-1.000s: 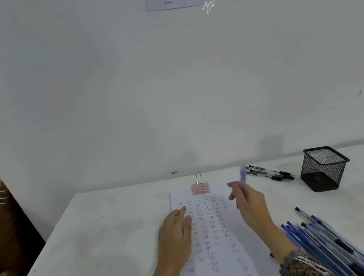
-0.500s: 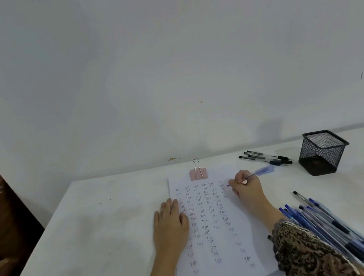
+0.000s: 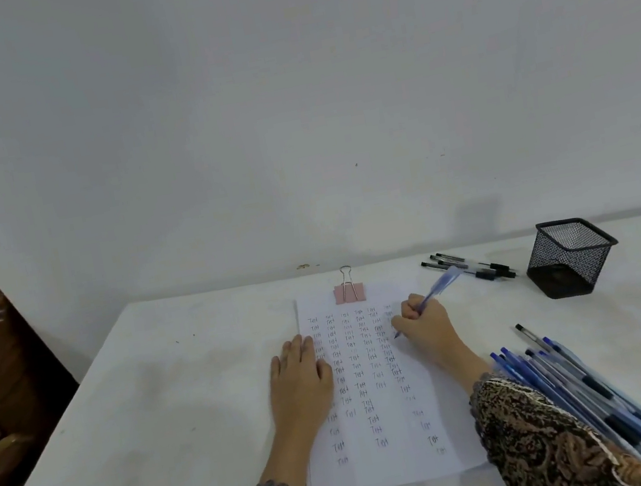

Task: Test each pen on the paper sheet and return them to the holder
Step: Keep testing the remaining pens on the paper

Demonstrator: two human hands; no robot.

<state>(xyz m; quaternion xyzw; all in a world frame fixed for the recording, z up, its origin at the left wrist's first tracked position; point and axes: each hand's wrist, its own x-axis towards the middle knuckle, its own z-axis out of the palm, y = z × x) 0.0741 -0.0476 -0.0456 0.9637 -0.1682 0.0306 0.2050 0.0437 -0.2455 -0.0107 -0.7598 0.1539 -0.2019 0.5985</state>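
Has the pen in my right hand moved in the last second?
Yes. The blue pen tipped from nearly upright to slanting, its tip coming down to the paper sheet, below and right of the binder clip.

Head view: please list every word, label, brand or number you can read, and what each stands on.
"Test": handwritten again and again in columns on the paper sheet; the small upper rows are only roughly legible.
Held pen, blue pens, black pens, mesh holder, binder clip: no readable print.
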